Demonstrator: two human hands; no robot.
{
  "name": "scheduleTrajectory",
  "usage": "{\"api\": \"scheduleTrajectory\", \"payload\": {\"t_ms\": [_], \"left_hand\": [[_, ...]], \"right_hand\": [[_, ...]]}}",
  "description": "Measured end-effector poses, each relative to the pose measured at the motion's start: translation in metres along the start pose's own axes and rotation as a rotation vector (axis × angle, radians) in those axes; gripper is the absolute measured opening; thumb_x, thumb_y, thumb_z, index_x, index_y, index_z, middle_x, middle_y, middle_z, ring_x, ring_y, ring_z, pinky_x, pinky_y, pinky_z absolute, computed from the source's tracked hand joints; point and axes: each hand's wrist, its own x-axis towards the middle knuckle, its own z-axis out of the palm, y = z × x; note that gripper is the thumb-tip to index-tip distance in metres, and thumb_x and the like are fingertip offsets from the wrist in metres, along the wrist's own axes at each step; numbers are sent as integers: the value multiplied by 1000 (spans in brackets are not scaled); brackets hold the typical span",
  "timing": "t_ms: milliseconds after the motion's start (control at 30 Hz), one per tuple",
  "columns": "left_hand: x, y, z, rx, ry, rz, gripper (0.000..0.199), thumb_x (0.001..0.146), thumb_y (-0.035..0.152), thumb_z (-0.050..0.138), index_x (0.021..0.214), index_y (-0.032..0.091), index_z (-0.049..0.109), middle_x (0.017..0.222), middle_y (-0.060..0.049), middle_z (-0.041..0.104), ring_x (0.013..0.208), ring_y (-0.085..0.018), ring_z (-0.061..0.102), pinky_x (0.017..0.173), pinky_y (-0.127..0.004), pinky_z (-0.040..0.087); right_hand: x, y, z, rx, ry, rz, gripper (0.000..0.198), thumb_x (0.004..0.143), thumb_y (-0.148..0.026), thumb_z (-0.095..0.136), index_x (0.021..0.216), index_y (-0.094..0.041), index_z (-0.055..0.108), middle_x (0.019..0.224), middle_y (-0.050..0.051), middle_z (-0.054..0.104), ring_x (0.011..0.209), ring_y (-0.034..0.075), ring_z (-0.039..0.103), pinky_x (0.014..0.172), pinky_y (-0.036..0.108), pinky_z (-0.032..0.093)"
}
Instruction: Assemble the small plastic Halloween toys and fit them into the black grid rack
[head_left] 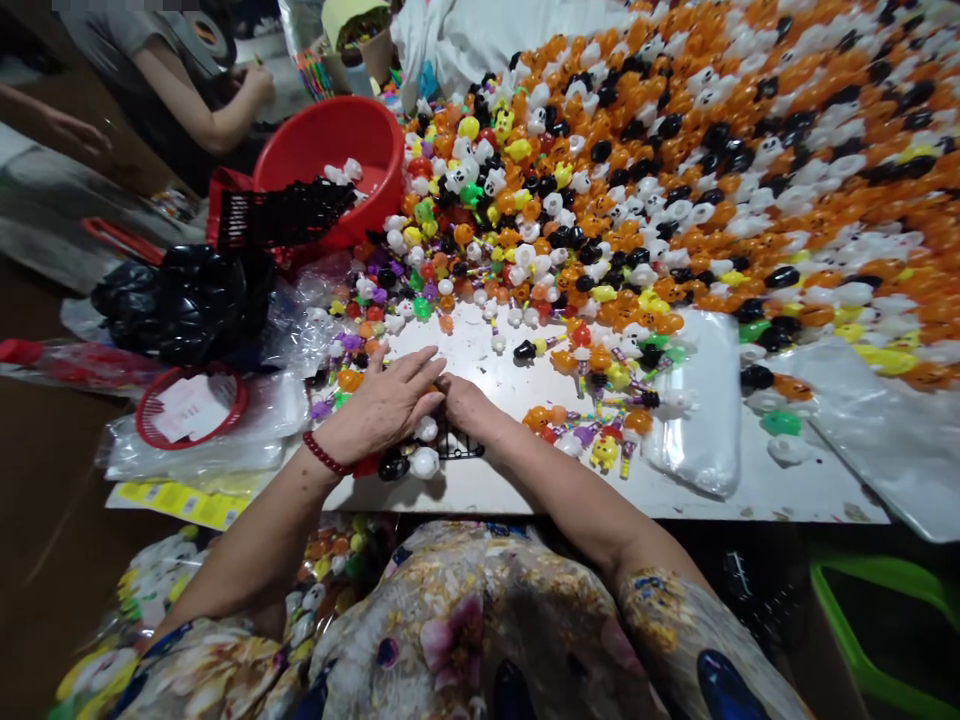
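Observation:
Near the front edge of the white table, my left hand (384,400) reaches out with its palm down and its fingers stretched and apart; a dark red bead bracelet circles the wrist. Its fingertips meet my right hand (466,408), whose fingers are curled in; what they hold, if anything, is hidden. Below the hands lies a small black plastic grid (461,446), partly covered. Beside it are a white toy piece (424,462) and a black one (393,464). An orange piece (350,380) lies just past my left hand.
A large heap of small orange, white and black toys (675,150) covers the back and right. Clear plastic bags (697,400) lie to the right. At left stand a red basin (330,130), a black bag (187,300) and a red basket (191,405). Another person's arm (195,110) is behind.

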Motion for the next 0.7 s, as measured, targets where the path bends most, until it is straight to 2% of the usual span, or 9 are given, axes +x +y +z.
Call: {"api": "scheduleTrajectory", "payload": {"t_ms": [100, 267, 500, 600, 700], "left_hand": [[1, 1, -1, -18, 14, -1, 35, 100, 32, 32, 122, 18, 56, 133, -15, 59, 128, -25, 53, 119, -59, 18], [1, -1, 3, -49, 3, 10, 32, 100, 31, 30, 112, 19, 57, 122, -14, 64, 130, -25, 51, 117, -60, 20], [1, -10, 11, -12, 12, 34, 35, 99, 29, 28, 99, 20, 61, 111, -13, 68, 124, -26, 55, 111, -57, 32], [-2, -11, 8, 47, 51, 29, 37, 99, 30, 27, 105, 19, 62, 122, -16, 65, 132, -31, 49, 110, -62, 32], [-15, 1, -6, 69, 171, -44, 39, 99, 34, 33, 126, 17, 55, 145, -20, 48, 139, -35, 41, 113, -64, 30]], "right_hand": [[-1, 4, 2, -129, -33, -47, 14, 88, -16, 55, 100, -18, 63, 95, 3, 63, 82, 16, 55, 78, 27, 44], [-3, 9, 10, -239, -19, -65, 19, 92, -10, 46, 101, -18, 60, 102, 5, 60, 87, 16, 54, 83, 28, 44], [0, -8, 5, -295, -52, -47, 15, 94, -12, 49, 97, -16, 63, 102, 7, 62, 88, 18, 57, 84, 29, 47], [-12, -13, -14, -295, -22, -55, 16, 95, -15, 52, 106, -14, 63, 108, 9, 63, 97, 18, 59, 90, 29, 47], [-49, -2, -49, -313, 134, -101, 24, 96, -15, 50, 117, -13, 62, 118, 12, 61, 108, 19, 56, 96, 30, 45]]}}
